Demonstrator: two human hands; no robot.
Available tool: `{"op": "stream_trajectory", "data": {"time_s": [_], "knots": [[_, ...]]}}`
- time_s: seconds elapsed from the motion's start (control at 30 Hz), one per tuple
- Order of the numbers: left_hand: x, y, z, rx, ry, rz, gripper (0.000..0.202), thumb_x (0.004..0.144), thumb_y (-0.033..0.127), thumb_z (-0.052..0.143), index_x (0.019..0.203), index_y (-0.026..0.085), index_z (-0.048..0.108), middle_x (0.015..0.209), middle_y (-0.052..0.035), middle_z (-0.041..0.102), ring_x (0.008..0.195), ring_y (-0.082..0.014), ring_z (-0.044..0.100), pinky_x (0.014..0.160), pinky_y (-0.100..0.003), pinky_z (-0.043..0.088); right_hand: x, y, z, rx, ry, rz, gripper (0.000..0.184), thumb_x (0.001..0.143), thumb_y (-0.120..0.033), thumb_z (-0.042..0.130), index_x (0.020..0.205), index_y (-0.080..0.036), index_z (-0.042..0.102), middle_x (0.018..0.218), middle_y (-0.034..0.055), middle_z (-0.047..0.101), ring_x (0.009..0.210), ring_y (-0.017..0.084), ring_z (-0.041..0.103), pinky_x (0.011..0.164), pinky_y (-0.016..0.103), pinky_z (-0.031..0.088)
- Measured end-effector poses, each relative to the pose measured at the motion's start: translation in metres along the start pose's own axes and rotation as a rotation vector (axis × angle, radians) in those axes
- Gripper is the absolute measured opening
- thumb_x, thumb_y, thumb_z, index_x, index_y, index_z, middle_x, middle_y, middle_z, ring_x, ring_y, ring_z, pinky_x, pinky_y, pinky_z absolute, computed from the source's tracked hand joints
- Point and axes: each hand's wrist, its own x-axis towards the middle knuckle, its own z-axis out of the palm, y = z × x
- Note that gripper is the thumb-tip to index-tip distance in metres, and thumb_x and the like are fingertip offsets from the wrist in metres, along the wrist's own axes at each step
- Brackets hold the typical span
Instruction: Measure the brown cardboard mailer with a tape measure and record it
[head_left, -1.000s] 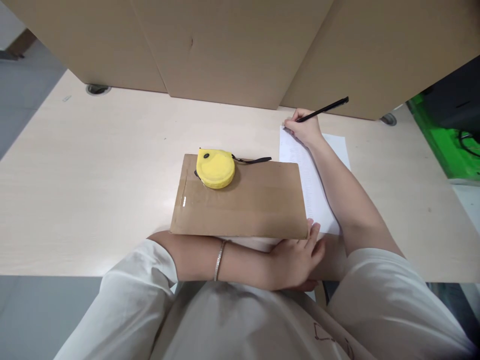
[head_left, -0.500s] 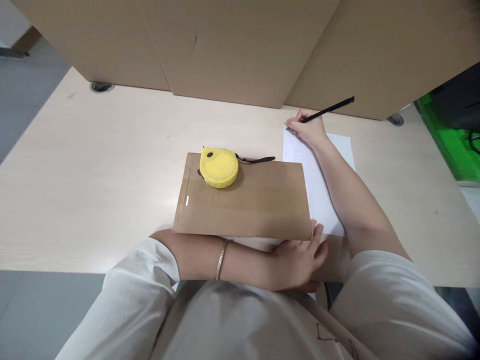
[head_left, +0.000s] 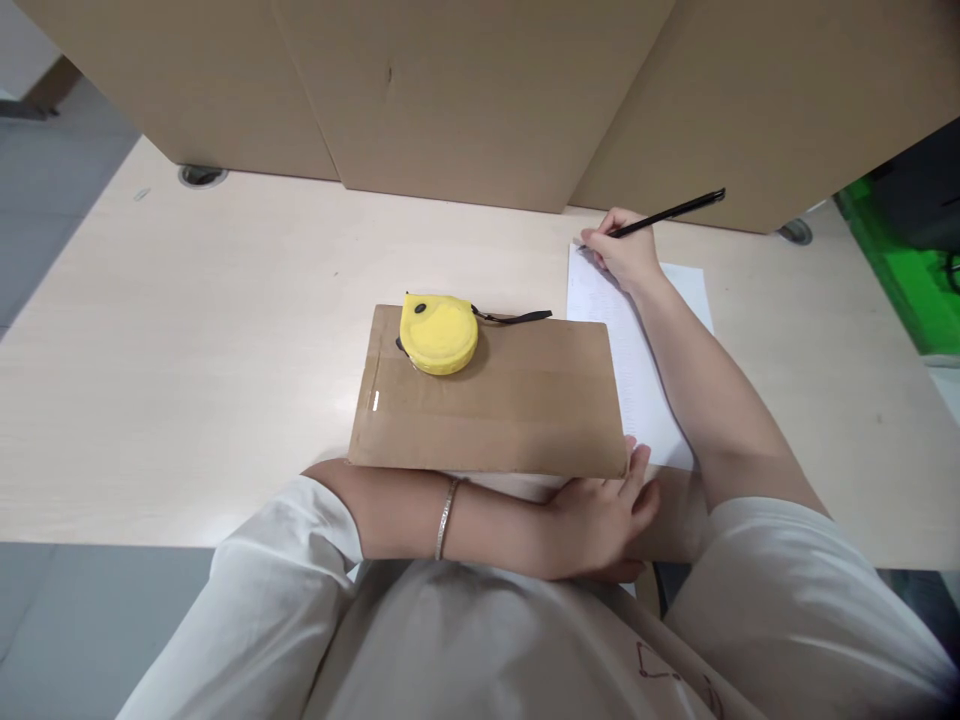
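Observation:
My right hand [head_left: 621,252] is closed around a black pen [head_left: 675,211], its tip on the top left corner of a white sheet of paper [head_left: 637,380]. My left hand [head_left: 604,520] lies at the near edge of the desk, fingers stretched out, touching the near right corner of a flat brown cardboard piece [head_left: 495,400]. A yellow tape measure [head_left: 438,333] with a black strap sits on the cardboard's far left part. A silver bracelet [head_left: 445,517] is on my left wrist.
The pale wooden desk [head_left: 187,350] stretches left of the cardboard. Tall brown cardboard panels [head_left: 465,90] stand along the desk's back edge. Two round cable holes [head_left: 199,175] sit at the back corners. Something green [head_left: 900,270] is off the desk's right side.
My right hand with the pen has shifted slightly up and to the right on the paper. My left hand and the cardboard stay put.

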Motion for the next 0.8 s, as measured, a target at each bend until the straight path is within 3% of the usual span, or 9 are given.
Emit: {"op": "stream_trajectory", "data": {"time_s": [0.13, 0.3, 0.43, 0.53, 0.63, 0.8], "knots": [[-0.001, -0.001, 0.001, -0.002, 0.029, 0.000, 0.084, 0.107, 0.052, 0.063, 0.169, -0.001, 0.045, 0.186, -0.0376, 0.023, 0.176, -0.0517, 0.027, 0.118, -0.056, 0.057, -0.005, -0.004, 0.001, 0.013, -0.065, -0.001, 0.044, 0.078, -0.022, 0.086, 0.073, -0.028, 0.043, 0.059, -0.0003, 0.048, 0.053, 0.014, 0.042, 0.048, 0.031, 0.036], [-0.002, -0.003, 0.009, -0.026, 0.092, 0.016, 0.083, 0.103, 0.050, 0.062, 0.166, -0.003, 0.049, 0.185, -0.0383, 0.026, 0.175, -0.0533, 0.031, 0.119, -0.054, 0.057, -0.004, -0.006, 0.003, -0.042, -0.029, 0.014, 0.041, 0.073, -0.019, 0.081, 0.072, -0.028, 0.041, 0.059, 0.0006, 0.050, 0.054, 0.016, 0.044, 0.046, 0.029, 0.032], [-0.002, -0.003, 0.013, -0.005, 0.119, 0.013, 0.084, 0.101, 0.052, 0.064, 0.166, -0.001, 0.049, 0.185, -0.0382, 0.027, 0.173, -0.0537, 0.034, 0.116, -0.054, 0.059, -0.001, -0.001, 0.001, -0.090, -0.002, 0.003, 0.043, 0.074, -0.012, 0.080, 0.068, -0.027, 0.040, 0.061, 0.0022, 0.049, 0.058, 0.017, 0.047, 0.050, 0.032, 0.040], [-0.002, 0.000, 0.010, 0.021, 0.080, -0.014, 0.090, 0.101, 0.056, 0.069, 0.169, 0.003, 0.046, 0.187, -0.0364, 0.024, 0.173, -0.0529, 0.035, 0.113, -0.053, 0.060, 0.004, 0.004, 0.001, -0.138, 0.024, -0.025, 0.044, 0.075, -0.016, 0.085, 0.068, -0.027, 0.042, 0.062, 0.0017, 0.047, 0.061, 0.019, 0.048, 0.054, 0.034, 0.048], [-0.001, 0.001, 0.006, 0.052, 0.028, -0.033, 0.094, 0.101, 0.061, 0.070, 0.172, 0.005, 0.044, 0.188, -0.0344, 0.024, 0.175, -0.0512, 0.033, 0.112, -0.052, 0.058, 0.006, 0.003, -0.005, -0.189, 0.029, -0.009, 0.041, 0.083, -0.026, 0.085, 0.071, -0.027, 0.046, 0.062, 0.0010, 0.044, 0.058, 0.018, 0.046, 0.054, 0.035, 0.049], [-0.001, 0.000, 0.005, 0.102, 0.065, 0.000, 0.093, 0.103, 0.059, 0.070, 0.171, 0.002, 0.043, 0.184, -0.0380, 0.030, 0.173, -0.0520, 0.036, 0.114, -0.053, 0.053, 0.000, -0.013, -0.032, -0.605, -0.095, 0.006, 0.044, 0.103, -0.041, 0.070, 0.067, -0.024, 0.051, 0.057, 0.0041, 0.043, 0.061, 0.023, 0.053, 0.065, 0.039, 0.052]]}}
